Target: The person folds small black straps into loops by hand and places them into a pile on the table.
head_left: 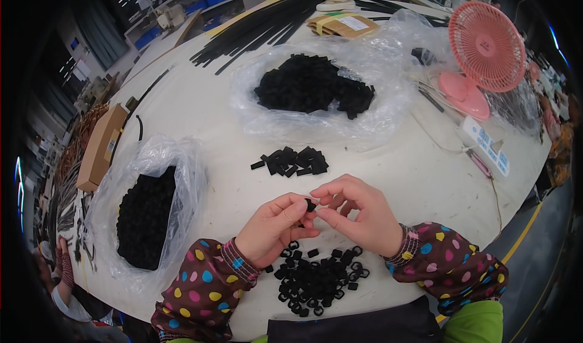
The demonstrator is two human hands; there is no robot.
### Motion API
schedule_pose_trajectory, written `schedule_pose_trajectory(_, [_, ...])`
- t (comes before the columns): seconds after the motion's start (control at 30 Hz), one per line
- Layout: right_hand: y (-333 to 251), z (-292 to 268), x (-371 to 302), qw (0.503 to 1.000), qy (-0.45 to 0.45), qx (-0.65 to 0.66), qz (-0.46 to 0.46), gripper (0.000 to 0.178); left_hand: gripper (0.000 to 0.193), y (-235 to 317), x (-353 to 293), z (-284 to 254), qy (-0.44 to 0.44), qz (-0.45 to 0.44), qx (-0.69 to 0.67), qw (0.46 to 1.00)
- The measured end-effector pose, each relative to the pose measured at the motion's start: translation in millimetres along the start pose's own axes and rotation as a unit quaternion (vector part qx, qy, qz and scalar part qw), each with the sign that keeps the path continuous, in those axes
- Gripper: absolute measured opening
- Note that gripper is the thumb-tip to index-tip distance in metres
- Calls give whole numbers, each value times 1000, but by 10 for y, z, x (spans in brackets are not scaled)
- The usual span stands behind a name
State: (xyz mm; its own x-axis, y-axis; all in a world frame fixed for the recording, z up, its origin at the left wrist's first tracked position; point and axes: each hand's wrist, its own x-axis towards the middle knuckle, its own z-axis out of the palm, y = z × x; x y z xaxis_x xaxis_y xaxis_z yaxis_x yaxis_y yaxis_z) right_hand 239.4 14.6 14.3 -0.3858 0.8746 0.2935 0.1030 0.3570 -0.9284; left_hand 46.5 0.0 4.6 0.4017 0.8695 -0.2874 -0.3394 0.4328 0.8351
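My left hand (273, 229) pinches a small black piece (311, 205), perhaps a folded bit of strap, between thumb and fingers. The thumb and index finger of my right hand (359, 214) meet the piece's right side; its other fingers curl behind. Below my hands lies a pile of small black loops and rings (313, 282). Just beyond them sits a small heap of short flat black strips (294, 161). The fingers hide part of the held piece.
Clear plastic bags hold black pieces, one at the left (146, 218), another farther back (303, 85). Long black strips (261, 27) lie at the far side. A pink fan (486, 47), a white power strip (486, 147) and a cardboard box (100, 149) stand around the white table (225, 161).
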Motion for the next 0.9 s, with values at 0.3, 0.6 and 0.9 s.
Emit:
schedule_pose_trajectory(0.3, [22, -18, 0, 999, -29, -22, 15, 15, 20, 1, -4, 21, 12, -14, 104, 994])
schedule_pose_trajectory(0.6, [59, -11, -1, 964, -59, 154, 206, 22, 17, -35, -4, 71, 60, 168, 209, 961])
schedule_pose_trajectory(0.9, [61, 32, -58, 974, -1, -203, -100, 18, 18, -45, -23, 105, 106, 317, 451, 828])
